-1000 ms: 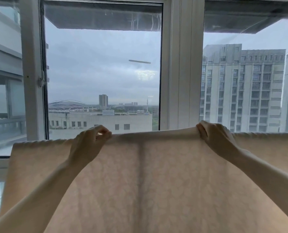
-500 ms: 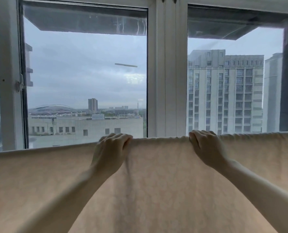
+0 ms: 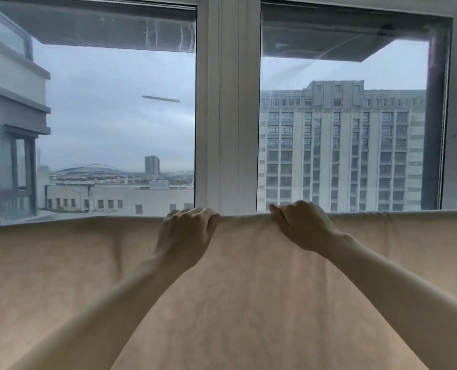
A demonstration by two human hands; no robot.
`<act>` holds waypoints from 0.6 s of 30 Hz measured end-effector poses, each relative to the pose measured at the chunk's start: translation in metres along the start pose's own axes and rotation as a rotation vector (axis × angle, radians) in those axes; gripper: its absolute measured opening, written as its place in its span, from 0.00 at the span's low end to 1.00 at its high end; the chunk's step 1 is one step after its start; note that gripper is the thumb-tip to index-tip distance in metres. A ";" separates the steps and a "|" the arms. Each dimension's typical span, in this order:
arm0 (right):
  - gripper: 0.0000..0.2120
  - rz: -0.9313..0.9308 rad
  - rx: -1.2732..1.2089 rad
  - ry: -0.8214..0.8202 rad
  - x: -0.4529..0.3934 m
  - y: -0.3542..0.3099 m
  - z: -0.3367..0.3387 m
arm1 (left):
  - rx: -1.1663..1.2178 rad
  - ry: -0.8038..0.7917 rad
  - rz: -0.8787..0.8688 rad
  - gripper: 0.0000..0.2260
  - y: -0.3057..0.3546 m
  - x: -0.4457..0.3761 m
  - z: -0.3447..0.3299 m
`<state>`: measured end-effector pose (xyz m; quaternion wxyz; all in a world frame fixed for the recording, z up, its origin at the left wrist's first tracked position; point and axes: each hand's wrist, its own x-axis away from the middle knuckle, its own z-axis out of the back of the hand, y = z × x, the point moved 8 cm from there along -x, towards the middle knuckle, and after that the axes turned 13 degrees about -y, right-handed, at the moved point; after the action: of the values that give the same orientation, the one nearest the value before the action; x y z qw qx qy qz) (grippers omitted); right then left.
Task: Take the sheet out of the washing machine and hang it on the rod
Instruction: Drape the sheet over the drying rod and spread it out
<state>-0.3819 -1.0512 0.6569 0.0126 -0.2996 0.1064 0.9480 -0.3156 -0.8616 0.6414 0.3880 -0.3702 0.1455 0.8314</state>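
Here the left hand (image 3: pixel 186 233) and right hand (image 3: pixel 299 227) both grip the sheet (image 3: pixel 248 303) along its top fold. The rod is probably hidden beneath it.

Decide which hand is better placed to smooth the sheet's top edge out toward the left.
Probably the left hand: it grips the sheet nearer that side; the right hand would have to cross it.
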 end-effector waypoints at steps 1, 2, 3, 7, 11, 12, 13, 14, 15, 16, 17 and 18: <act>0.23 0.015 0.007 -0.016 0.002 0.009 0.000 | 0.014 -0.026 0.032 0.17 0.009 -0.006 -0.004; 0.23 0.043 0.004 -0.021 0.004 0.016 -0.001 | 0.011 -0.058 0.060 0.18 0.020 -0.013 -0.009; 0.22 0.075 -0.001 -0.016 0.008 0.022 -0.002 | -0.011 -0.089 0.079 0.20 0.031 -0.022 -0.013; 0.19 0.197 -0.031 0.039 0.022 0.036 -0.004 | -0.067 -0.105 0.144 0.23 0.077 -0.045 -0.032; 0.11 0.267 -0.080 0.172 0.045 0.052 -0.008 | -0.111 0.097 0.205 0.23 0.088 -0.041 -0.039; 0.10 0.250 -0.124 0.199 0.050 0.061 -0.008 | -0.111 0.121 0.223 0.23 0.085 -0.039 -0.039; 0.09 0.223 -0.176 0.229 0.053 0.073 -0.006 | -0.117 0.133 0.241 0.23 0.080 -0.039 -0.039; 0.08 0.190 -0.218 0.254 0.055 0.085 -0.003 | -0.131 0.135 0.253 0.23 0.077 -0.040 -0.038; 0.08 0.159 -0.247 0.264 0.055 0.097 -0.001 | -0.149 0.135 0.259 0.23 0.074 -0.041 -0.036; 0.09 0.138 -0.274 0.255 0.056 0.106 0.000 | -0.163 0.131 0.266 0.24 0.072 -0.041 -0.034; 0.10 0.135 -0.311 0.238 0.057 0.112 0.001 | -0.169 0.125 0.272 0.23 0.071 -0.041 -0.033; 0.11 0.145 -0.359 0.225 0.058 0.115 0.001 | -0.174 0.122 0.273 0.23 0.071 -0.041 -0.031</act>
<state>-0.4404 -1.1661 0.6469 -0.1209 -0.3924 -0.0421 0.9108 -0.3358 -0.9464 0.6466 0.2284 -0.4288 0.1454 0.8619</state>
